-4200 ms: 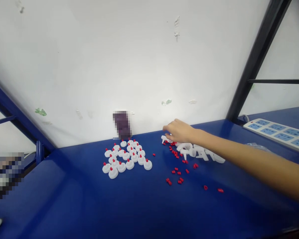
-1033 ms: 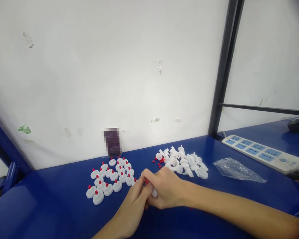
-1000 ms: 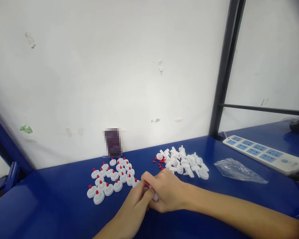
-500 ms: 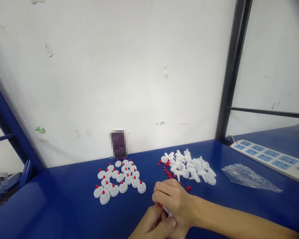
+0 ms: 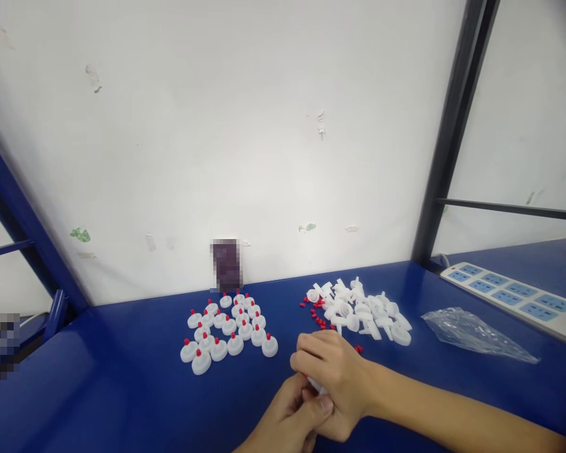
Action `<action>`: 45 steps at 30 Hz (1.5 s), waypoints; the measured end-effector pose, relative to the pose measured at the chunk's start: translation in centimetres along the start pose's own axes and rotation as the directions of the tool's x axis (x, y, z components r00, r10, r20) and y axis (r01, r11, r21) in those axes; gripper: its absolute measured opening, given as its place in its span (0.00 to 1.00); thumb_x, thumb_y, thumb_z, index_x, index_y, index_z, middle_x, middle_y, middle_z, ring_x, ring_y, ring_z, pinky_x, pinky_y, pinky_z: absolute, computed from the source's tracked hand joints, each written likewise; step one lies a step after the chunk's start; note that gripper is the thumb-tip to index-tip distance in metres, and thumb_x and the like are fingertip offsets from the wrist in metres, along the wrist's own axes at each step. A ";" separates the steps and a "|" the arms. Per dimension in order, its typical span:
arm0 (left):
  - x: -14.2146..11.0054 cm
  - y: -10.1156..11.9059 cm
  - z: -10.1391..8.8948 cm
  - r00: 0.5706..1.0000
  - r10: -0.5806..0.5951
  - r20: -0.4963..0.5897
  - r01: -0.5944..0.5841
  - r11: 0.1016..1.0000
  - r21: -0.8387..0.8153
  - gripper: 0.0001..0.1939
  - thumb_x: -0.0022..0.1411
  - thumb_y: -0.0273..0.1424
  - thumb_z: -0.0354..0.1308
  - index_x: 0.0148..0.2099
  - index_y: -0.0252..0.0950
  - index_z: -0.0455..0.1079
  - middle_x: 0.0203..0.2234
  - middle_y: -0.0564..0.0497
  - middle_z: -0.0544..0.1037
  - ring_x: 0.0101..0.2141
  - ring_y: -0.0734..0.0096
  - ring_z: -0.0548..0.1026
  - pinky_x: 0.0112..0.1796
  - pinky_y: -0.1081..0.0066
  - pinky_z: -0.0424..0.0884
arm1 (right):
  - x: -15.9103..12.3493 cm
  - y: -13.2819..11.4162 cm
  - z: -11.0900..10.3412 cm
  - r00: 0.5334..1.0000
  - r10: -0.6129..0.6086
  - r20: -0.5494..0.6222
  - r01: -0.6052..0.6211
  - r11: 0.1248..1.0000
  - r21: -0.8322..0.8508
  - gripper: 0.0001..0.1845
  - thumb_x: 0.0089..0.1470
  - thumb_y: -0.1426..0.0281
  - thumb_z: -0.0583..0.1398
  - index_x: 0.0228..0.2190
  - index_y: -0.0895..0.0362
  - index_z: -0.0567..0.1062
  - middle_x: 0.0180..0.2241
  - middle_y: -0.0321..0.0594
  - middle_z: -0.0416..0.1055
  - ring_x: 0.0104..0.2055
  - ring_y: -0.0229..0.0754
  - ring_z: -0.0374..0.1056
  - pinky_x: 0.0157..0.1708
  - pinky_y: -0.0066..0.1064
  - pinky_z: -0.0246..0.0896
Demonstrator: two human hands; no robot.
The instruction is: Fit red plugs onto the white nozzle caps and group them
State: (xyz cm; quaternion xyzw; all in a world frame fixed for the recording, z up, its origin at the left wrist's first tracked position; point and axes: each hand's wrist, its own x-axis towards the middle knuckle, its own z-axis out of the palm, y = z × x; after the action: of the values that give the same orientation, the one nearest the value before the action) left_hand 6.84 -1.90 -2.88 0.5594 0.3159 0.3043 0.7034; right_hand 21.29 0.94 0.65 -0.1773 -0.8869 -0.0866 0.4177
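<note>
Where the two hands met at the near middle of the scene, a white plastic piece (image 5: 316, 384) showed between them, a bit of red (image 5: 304, 376) at its far left end. Most of it was hidden. The right hand (image 5: 332, 377) was curled over it from the far right side, fingers bent and closed. The left hand (image 5: 292, 418) gripped from the near left, its thumb lying along the piece and touching the right hand. Both grips were tight, leaving only a narrow strip of white in sight; which hand bore more of the piece could not be told.

Just beyond the right hand, small red tips (image 5: 319, 321) lay scattered on the blue table (image 5: 136, 377), some close against the left side of a tumbled heap of white spouted caps (image 5: 358, 308). To the left, apart from the heap, a cluster of red-tipped caps (image 5: 236, 345) stood upright, red ends up. On the far side of these, a dark purple object (image 5: 227, 264), blurred into blocks, stood by the white wall (image 5: 264, 126).

Right of the heap lay a crumpled clear bag (image 5: 476, 333), and beyond it a white power strip (image 5: 514, 299) with blue sockets. A dark post (image 5: 448, 145) rose at the far right, a slanting blue post (image 5: 33, 223) at the left.
</note>
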 end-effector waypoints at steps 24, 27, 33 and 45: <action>-1.2 2.9 0.9 0.990 -0.079 -0.119 0.086 0.995 0.051 0.21 0.50 0.47 0.64 0.32 0.33 0.67 0.21 0.57 0.62 0.23 0.76 0.56 0.26 0.71 0.50 | -0.3 -0.3 -0.3 0.999 0.024 0.025 -0.020 0.991 -0.132 0.15 0.39 0.57 0.54 0.16 0.54 0.58 0.17 0.31 0.53 0.18 0.34 0.42 0.18 0.33 0.33; -1.0 2.9 1.0 0.988 -0.110 -0.110 0.106 0.994 -0.035 0.19 0.46 0.43 0.65 0.32 0.34 0.65 0.20 0.58 0.61 0.21 0.78 0.55 0.25 0.71 0.48 | -0.3 -0.5 -0.4 1.000 -0.004 0.013 0.006 0.990 -0.144 0.13 0.42 0.60 0.54 0.16 0.54 0.60 0.17 0.31 0.55 0.19 0.34 0.44 0.19 0.33 0.35; -0.8 2.1 0.1 0.972 -0.196 -0.132 0.184 0.978 -0.095 0.18 0.46 0.38 0.64 0.31 0.37 0.57 0.18 0.62 0.58 0.20 0.81 0.52 0.25 0.72 0.46 | -0.3 -0.2 -0.7 0.994 -0.055 0.094 0.063 0.995 -0.083 0.07 0.47 0.72 0.52 0.20 0.56 0.65 0.20 0.34 0.59 0.21 0.37 0.48 0.20 0.33 0.44; -0.7 2.8 -0.2 0.997 -0.011 0.076 0.021 0.990 -0.137 0.24 0.56 0.43 0.58 0.49 0.32 0.63 0.22 0.55 0.67 0.20 0.79 0.56 0.23 0.73 0.47 | 0.1 -0.2 -1.5 0.889 0.449 0.087 -0.416 0.714 0.564 0.20 0.68 0.65 0.50 0.28 0.59 0.72 0.28 0.39 0.69 0.33 0.39 0.63 0.35 0.32 0.59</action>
State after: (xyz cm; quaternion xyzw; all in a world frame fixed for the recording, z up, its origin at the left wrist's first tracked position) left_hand 6.06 -1.78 -0.12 0.5180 0.2716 0.2985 0.7542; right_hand 22.22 0.33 1.67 -0.2447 -0.7931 0.2764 0.4844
